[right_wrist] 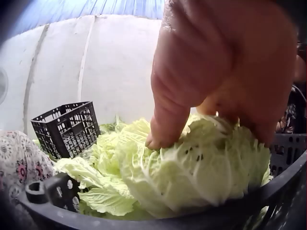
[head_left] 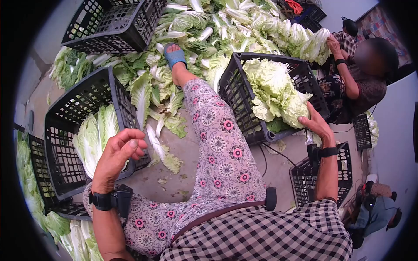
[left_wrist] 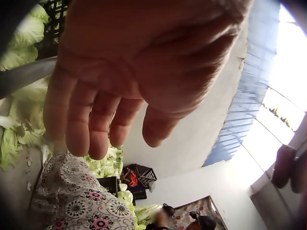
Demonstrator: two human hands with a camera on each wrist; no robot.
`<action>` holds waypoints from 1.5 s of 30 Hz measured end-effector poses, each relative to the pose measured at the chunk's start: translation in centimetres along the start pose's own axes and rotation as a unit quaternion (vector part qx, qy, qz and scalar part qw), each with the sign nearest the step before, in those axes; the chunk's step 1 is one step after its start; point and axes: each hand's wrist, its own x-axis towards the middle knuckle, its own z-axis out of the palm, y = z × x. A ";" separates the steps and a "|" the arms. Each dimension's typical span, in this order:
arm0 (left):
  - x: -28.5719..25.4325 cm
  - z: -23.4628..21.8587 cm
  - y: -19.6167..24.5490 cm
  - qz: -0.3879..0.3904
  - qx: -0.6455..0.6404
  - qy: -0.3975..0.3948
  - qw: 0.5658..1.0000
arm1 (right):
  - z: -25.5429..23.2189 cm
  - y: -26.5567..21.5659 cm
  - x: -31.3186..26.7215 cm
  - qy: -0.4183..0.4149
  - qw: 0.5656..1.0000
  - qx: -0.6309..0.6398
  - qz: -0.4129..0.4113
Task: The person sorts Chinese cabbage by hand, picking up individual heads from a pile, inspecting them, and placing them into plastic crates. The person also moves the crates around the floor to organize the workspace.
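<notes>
My right hand (head_left: 318,124) grips the end of a pale green napa cabbage (head_left: 296,108) at the near right corner of a black plastic crate (head_left: 278,138). In the right wrist view the thumb and fingers (right_wrist: 165,127) press into the leaves from above, and dark specks dot the cabbage (right_wrist: 192,177). More cabbage (head_left: 270,80) lies beside it in the crate. My left hand (head_left: 115,152) hovers near the rim of another black crate (head_left: 80,189), with loosely bent fingers and nothing in them. Below it, long white-ribbed cabbages (head_left: 93,132) rest inside that crate.
A big heap of napa cabbages (head_left: 187,21) and loose leaves covers the floor ahead, with my sandalled foot (head_left: 176,56) amid it. Another black crate (head_left: 117,24) stands at the far left. At the right, a seated person (head_left: 370,87) holds a cabbage (head_left: 314,45). A cable (head_left: 278,158) crosses the floor.
</notes>
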 end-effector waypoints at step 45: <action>-3.4 -28.4 -9.2 -0.360 0.252 0.301 0.846 | 18.5 -21.7 6.4 -0.210 0.939 0.022 -0.272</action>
